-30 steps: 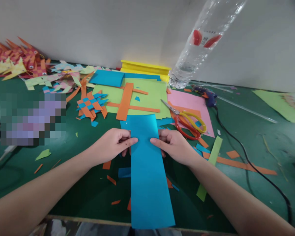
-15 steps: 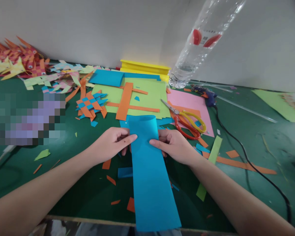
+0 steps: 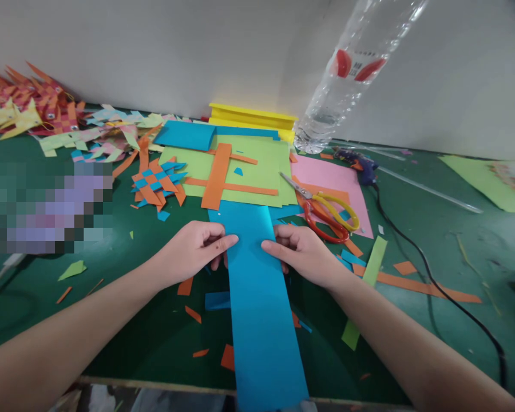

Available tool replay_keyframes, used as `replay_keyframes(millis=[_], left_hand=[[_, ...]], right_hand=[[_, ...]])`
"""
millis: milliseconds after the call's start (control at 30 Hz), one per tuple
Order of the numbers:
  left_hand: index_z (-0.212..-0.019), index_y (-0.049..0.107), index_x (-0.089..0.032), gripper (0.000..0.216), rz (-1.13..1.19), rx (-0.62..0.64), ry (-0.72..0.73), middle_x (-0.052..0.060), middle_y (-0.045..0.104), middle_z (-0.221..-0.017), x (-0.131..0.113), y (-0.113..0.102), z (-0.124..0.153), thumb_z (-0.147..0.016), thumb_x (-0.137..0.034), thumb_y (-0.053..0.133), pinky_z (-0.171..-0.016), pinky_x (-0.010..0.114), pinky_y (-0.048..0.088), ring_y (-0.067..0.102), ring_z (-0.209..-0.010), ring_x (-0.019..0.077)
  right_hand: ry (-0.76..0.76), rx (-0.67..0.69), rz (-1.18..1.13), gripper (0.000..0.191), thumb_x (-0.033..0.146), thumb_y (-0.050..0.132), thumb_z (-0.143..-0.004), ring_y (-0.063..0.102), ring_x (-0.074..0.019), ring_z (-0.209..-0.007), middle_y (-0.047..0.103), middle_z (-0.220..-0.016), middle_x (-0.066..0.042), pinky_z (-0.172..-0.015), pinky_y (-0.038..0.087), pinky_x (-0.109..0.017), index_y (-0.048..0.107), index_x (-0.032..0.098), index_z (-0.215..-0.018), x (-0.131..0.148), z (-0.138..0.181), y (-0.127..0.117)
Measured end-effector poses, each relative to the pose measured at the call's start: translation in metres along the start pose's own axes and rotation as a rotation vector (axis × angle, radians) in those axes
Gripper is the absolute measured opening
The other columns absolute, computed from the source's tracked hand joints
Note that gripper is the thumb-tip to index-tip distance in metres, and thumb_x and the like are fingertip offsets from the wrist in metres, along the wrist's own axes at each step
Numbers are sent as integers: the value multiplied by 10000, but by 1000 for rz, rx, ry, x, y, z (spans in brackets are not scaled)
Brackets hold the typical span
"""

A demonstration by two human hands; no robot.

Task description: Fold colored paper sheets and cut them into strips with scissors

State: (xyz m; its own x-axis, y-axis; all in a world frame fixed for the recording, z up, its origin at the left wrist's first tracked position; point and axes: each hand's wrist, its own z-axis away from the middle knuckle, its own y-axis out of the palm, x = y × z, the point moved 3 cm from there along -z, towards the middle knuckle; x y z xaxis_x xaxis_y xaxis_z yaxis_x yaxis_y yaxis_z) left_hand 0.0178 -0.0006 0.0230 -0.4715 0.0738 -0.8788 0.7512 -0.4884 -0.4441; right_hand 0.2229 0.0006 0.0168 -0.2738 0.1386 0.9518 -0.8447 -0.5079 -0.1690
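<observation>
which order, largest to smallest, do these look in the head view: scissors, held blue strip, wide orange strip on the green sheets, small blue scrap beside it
1. Held blue strip, probably helped by nearness to the camera
2. Scissors
3. Wide orange strip
4. Small blue scrap

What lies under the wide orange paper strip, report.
Stacked light-green paper sheets and two narrow orange paper strips, each emerging on both sides; the stretch directly beneath the wide strip is hidden.

You can see tiny dark marks between two red shapes on the clear bottle, but they are too small and blurry, so you can't read any words here.
</observation>
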Motion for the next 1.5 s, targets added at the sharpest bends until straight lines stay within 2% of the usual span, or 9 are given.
replay_keyframes(millis=[200,367,600,733,900,1067,1500], left_hand=[[-598,525,-184,420,17,73,-15,-18,654,-565,-1,4,-1,-930,-441,544,-522,207,402,578,-494,99],[-589,533,-183,402,-2,68,-21,-29,626,-523,-1,4,0,-919,-410,567,-519,204,393,573,-490,98],[-603,499,-183,413,53,81,-27,-25,644,-575,-1,5,0,-934,-428,533,-518,199,409,581,-505,94],[-605,512,-182,419,86,39,-3,-44,586,-519,-1,3,0,-949,-421,509,-508,195,385,538,-481,84],[-650,566,-178,412,78,-63,29,-50,585,-521,0,-2,2,-970,-424,483,-502,199,350,512,-481,76],[-626,543,-177,418,35,-90,47,-54,581,-508,-2,-4,1,-974,-401,485,-499,206,336,484,-463,72],[-643,575,-178,401,10,4,51,-50,593,-518,0,-1,-1,-968,-401,504,-525,194,364,522,-483,79]], right_hand=[[-8,13,-27,368,523,728,-759,528,-85,-495,615,-640,21,-451,426,-222,639,174,-837,-2,0,0],[-15,22,-15,387,539,685,-799,526,-82,-492,630,-655,12,-457,423,-222,643,167,-899,-3,0,0],[-31,39,-12,379,527,654,-831,529,-77,-501,648,-686,-1,-461,428,-212,640,160,-925,-5,-1,0],[-15,42,-4,378,517,663,-827,524,-75,-501,619,-655,7,-456,425,-205,636,150,-908,-6,-1,-1],[21,52,9,390,512,666,-824,529,-79,-515,607,-636,7,-464,440,-206,641,137,-923,-6,0,-1],[25,33,38,384,509,676,-814,519,-76,-496,592,-615,12,-454,436,-208,637,133,-881,-6,1,-1],[-54,30,10,365,525,617,-855,515,-73,-492,577,-632,26,-447,409,-202,625,161,-878,-2,0,0]])
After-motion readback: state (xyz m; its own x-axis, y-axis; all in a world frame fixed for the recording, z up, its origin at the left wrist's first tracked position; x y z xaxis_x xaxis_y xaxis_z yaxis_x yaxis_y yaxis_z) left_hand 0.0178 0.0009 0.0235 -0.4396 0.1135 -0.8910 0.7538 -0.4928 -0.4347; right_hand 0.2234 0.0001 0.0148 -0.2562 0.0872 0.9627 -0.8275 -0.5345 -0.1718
